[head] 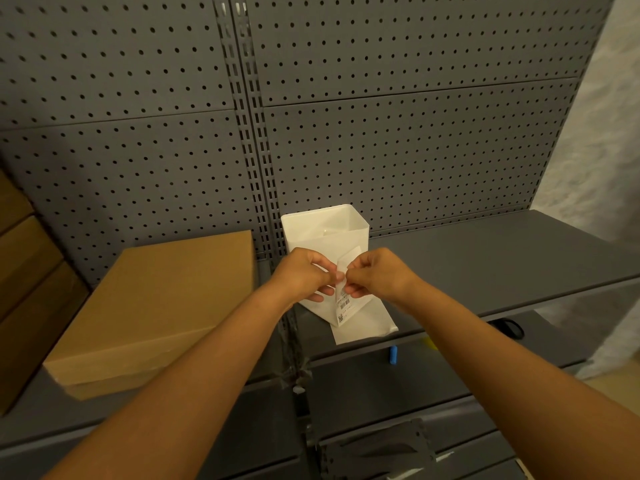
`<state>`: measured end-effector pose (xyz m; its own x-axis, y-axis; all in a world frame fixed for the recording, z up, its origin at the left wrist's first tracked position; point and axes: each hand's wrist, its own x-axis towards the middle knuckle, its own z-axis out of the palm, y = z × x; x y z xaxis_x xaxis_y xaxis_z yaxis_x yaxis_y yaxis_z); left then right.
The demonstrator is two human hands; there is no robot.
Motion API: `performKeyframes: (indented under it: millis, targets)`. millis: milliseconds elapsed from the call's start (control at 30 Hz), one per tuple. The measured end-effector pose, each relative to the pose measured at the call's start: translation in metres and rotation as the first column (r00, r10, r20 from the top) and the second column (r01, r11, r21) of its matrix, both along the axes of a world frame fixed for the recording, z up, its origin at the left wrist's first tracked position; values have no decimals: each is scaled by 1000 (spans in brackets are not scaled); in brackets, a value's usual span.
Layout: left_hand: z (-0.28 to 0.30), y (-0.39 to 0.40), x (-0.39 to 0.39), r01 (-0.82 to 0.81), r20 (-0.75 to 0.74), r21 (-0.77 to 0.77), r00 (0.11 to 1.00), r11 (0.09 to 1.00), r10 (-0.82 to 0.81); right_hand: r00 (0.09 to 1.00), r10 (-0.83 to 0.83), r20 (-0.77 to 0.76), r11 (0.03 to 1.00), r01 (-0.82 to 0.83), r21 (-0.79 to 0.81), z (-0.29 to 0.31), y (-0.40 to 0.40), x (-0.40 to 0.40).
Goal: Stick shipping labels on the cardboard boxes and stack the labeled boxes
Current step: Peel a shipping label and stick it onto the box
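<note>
Both grips, left hand (304,277) and right hand (372,275), pinch the shipping label (343,292) hanging between them.

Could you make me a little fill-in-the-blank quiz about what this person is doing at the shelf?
1. Both hands pinch a white shipping ____ between them.
2. The cardboard box lies to the ____ of the left hand.
3. Behind the right hand stands a white plastic ____.
4. The grey wall behind the shelf is full of small ____.

Missing words: label; left; bin; holes

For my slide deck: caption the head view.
Both hands, left hand and right hand, pinch a shipping label before a white bin, beside a cardboard box.
</note>
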<state>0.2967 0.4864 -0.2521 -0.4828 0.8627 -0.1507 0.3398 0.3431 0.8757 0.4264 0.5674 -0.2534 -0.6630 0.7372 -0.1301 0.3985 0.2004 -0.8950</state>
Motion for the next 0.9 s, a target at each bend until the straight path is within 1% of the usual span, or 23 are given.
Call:
performKeyframes:
  millis: [233,400,533,633,767,900]
  targets:
    - [0,-2,-1,-10,7,3,1000,1000,10,999,25,-30,1000,-25,-3,-2,-1,1]
    - [0,-4,-3,-4,15,16,1000,1000,4,991,48,-125,993,-61,-98,-3,-1,4]
    - [0,-7,-5,-4,46,31,999,1000,2,977,24,-213,980,-65,-188,-3,-2,6]
    - [0,-8,-5,0,50,32,999,999,-2,976,12,-216,976,-58,-209,-4,-3,6]
    - [-1,-8,-4,-2,47,26,999,1000,1,981,0,-192,979,-39,-199,-4,-2,6]
    - [0,-7,-3,-6,32,20,999,1000,6,988,-16,-152,990,-5,-143,-3,-3,3]
